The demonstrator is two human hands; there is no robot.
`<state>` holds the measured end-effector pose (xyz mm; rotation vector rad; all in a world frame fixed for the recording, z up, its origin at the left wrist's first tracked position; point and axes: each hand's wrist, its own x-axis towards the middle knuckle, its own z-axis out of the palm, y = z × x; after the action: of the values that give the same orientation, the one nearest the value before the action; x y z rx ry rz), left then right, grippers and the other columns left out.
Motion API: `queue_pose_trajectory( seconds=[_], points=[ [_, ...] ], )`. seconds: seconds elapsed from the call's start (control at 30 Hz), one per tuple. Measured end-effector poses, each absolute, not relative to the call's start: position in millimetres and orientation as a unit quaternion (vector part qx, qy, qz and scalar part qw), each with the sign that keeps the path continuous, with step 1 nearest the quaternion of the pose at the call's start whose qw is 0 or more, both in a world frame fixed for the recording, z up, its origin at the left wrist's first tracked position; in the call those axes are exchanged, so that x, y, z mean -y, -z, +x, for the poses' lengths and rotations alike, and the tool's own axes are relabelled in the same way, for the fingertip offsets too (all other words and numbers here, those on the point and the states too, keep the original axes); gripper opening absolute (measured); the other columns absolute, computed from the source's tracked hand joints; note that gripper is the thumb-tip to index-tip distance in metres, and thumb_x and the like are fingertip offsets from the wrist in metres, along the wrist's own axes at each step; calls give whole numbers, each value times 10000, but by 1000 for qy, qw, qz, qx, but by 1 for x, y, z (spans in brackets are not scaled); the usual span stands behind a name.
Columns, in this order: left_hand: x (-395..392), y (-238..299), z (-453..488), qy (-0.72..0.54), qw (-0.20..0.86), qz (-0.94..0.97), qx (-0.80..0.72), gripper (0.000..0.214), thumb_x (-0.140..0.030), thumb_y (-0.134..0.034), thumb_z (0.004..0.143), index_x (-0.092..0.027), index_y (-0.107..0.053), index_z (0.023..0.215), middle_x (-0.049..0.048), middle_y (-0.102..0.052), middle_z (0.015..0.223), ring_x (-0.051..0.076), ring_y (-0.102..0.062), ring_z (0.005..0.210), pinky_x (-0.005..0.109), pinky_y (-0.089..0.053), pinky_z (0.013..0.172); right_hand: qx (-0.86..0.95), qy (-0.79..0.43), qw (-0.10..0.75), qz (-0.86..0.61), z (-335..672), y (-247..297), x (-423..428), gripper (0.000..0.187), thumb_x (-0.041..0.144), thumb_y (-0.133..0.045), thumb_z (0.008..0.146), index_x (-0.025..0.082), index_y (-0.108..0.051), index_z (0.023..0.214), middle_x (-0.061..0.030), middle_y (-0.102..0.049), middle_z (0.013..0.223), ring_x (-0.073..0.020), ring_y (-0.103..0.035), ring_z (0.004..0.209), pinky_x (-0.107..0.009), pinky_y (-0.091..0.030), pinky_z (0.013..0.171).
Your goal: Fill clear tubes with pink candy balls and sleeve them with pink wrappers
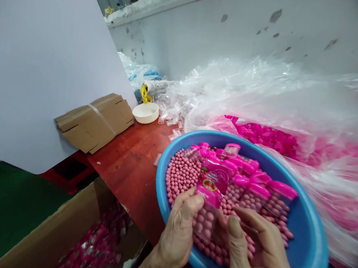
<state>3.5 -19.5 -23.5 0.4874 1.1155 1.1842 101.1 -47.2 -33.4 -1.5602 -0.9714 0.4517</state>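
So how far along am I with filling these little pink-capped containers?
Looks partway. Done: pink packs lie in the cardboard box, and several capped containers lie in the blue basin. In hand: your left hand and right hand hold one clear container full of beads, pink cap on. Left: plenty of loose pink beads in the basin, plus pink parts in the plastic bag.

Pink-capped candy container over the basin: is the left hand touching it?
Touching. The head view shows the thumb of the left hand pressed against the pink-capped candy container.
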Motion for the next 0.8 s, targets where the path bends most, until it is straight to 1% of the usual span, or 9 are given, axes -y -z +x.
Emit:
queue_pose_trajectory(
  seconds=[0.07, 0.13, 0.2, 0.27, 0.3, 0.37, 0.5, 0.63, 0.8],
  points=[
    [20, 23, 3, -503, 692, 225, -467, 348, -440, -691, 740, -149, -687, 930, -17, -630, 620, 110, -580, 586, 187, -473, 550, 414, -240, 592, -649, 105, 33, 41, 388, 524, -694, 718, 200, -689, 933, -93, -684, 974, -283, -632, 939, -391, -505, 789],
    [19, 23, 2, -478, 721, 253, -433, 418, -500, -695, 719, -134, -694, 920, -31, -596, 563, 69, -518, 471, 148, -423, 448, 403, -323, 596, -614, 106, 31, 37, 372, 499, -714, 705, 198, -706, 924, -77, -705, 872, -238, -662, 751, -316, -527, 581],
    [18, 24, 1, -463, 732, 280, -414, 460, -547, -679, 718, -118, -699, 883, -35, -574, 532, 41, -472, 406, 120, -376, 389, 400, -407, 589, -572, 105, 29, 36, 342, 462, -714, 721, 205, -717, 947, -23, -670, 655, -164, -585, 480, -254, -441, 373],
    [18, 26, 1, -463, 733, 291, -405, 456, -548, -654, 751, -118, -698, 895, -33, -572, 522, 34, -475, 384, 108, -374, 374, 399, -454, 581, -544, 103, 26, 38, 325, 429, -705, 743, 216, -723, 987, 36, -562, 468, -126, -463, 333, -235, -356, 283],
    [18, 26, 1, -465, 735, 291, -399, 442, -537, -640, 772, -125, -696, 920, -36, -570, 509, 36, -475, 368, 108, -373, 361, 400, -458, 581, -541, 102, 25, 38, 319, 418, -707, 745, 221, -728, 994, 50, -522, 423, -128, -453, 323, -235, -361, 284],
    [19, 26, 1, -465, 745, 290, -380, 407, -506, -608, 815, -140, -685, 975, -40, -568, 481, 48, -475, 336, 115, -372, 328, 402, -435, 590, -549, 100, 22, 38, 292, 419, -716, 735, 228, -747, 953, 41, -516, 408, -164, -538, 404, -251, -441, 360],
    [22, 27, 1, -467, 760, 289, -349, 367, -468, -557, 868, -150, -680, 1004, -34, -574, 472, 53, -472, 337, 112, -375, 310, 407, -403, 603, -555, 101, 18, 36, 220, 422, -729, 715, 240, -766, 832, -32, -686, 621, -254, -681, 743, -320, -559, 616],
    [22, 28, 1, -467, 760, 298, -341, 369, -472, -546, 876, -150, -684, 994, -35, -567, 467, 44, -456, 346, 101, -370, 316, 404, -423, 598, -548, 103, 20, 35, 194, 379, -728, 730, 268, -766, 885, -53, -747, 950, -246, -686, 863, -337, -560, 745],
    [21, 20, 2, -467, 743, 317, -359, 393, -507, -575, 846, -146, -698, 940, -34, -548, 478, 51, -486, 380, 106, -373, 344, 390, -435, 618, -526, 98, 20, 37, 213, 373, -696, 767, 289, -755, 953, -31, -742, 977, -226, -683, 895, -322, -538, 801]
  ],
)
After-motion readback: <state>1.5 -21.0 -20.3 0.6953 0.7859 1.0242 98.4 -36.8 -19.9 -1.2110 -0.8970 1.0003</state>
